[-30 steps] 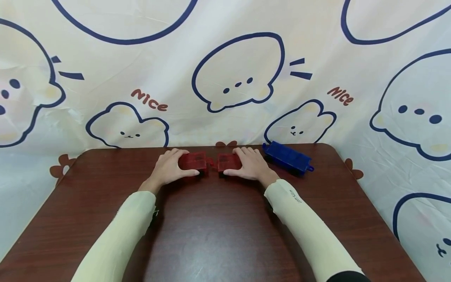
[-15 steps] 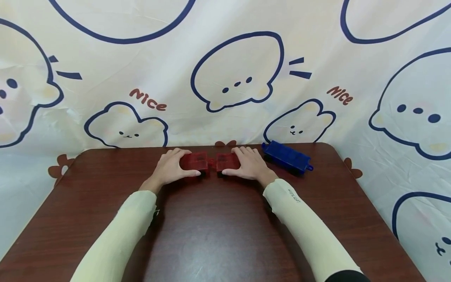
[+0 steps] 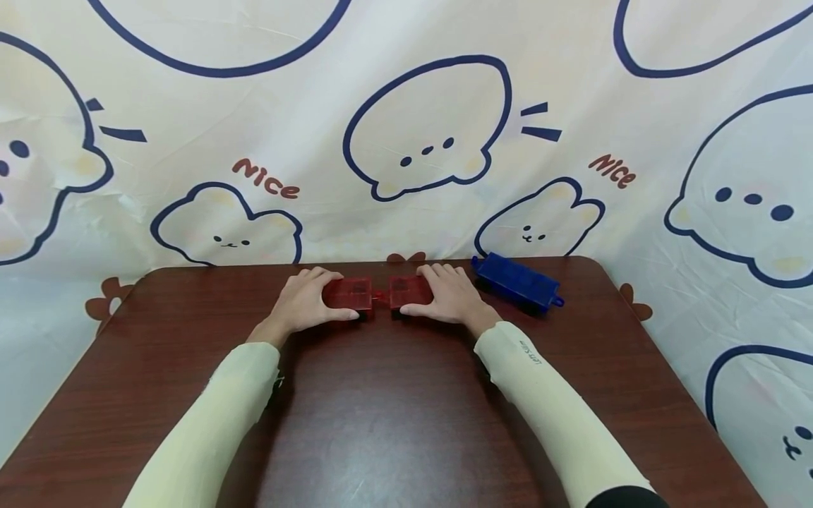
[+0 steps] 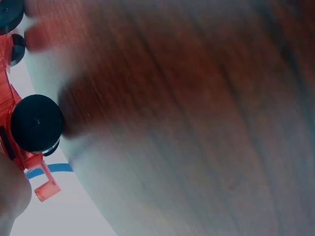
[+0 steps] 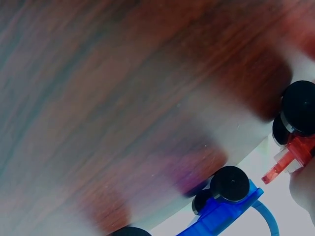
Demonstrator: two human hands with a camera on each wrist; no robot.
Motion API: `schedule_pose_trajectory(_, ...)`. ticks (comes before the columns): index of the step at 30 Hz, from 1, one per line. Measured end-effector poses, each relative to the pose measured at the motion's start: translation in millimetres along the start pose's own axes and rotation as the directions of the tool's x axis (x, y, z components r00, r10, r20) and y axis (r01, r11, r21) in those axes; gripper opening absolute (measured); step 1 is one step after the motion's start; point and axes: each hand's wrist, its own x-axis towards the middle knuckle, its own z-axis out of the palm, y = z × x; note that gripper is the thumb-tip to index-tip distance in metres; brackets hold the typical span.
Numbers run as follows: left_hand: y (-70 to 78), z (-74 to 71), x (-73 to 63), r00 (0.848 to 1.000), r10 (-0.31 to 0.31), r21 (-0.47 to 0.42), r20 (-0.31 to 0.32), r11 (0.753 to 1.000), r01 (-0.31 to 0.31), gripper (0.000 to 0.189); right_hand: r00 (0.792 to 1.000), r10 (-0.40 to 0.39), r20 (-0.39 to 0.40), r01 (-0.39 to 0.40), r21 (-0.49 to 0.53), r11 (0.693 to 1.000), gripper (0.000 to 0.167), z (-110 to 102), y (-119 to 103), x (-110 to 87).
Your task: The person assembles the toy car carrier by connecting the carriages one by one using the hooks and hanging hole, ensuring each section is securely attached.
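Two see-through red toy train cars stand in line near the back of the table. My left hand (image 3: 305, 300) holds the left red car (image 3: 357, 293) from behind its outer end, thumb along the near side and fingers on the far side. My right hand (image 3: 452, 296) grips the right red car (image 3: 406, 291) in the mirrored way. Their red couplers (image 3: 380, 295) overlap between them. Black wheels (image 4: 37, 123) show under the left car in the left wrist view, with a coupler sticking out near my thumb. In the right wrist view, a black wheel (image 5: 299, 108) belongs to the right car.
A see-through blue toy train car (image 3: 517, 282) lies at an angle just right of my right hand, with a loop on its end. The dark wood table (image 3: 381, 409) ends at a white printed cloth (image 3: 394, 233) hanging close behind the cars.
The gap between the red cars narrowed slightly as the left one shifted right, then widened a little as it came back left. Both hands keep their hold. The blue car stays put.
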Motion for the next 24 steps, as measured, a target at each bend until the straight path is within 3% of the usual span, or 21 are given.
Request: schedule_pose_trajectory(24, -5.1, -5.6, -2.7, 1.000, -0.010, -0.016, 0.016, 1.000, 0.010, 0.094, 1.000, -0.010, 0.000, 0.010, 0.004, 1.000, 0.098, 1.0, -5.9, 2.0)
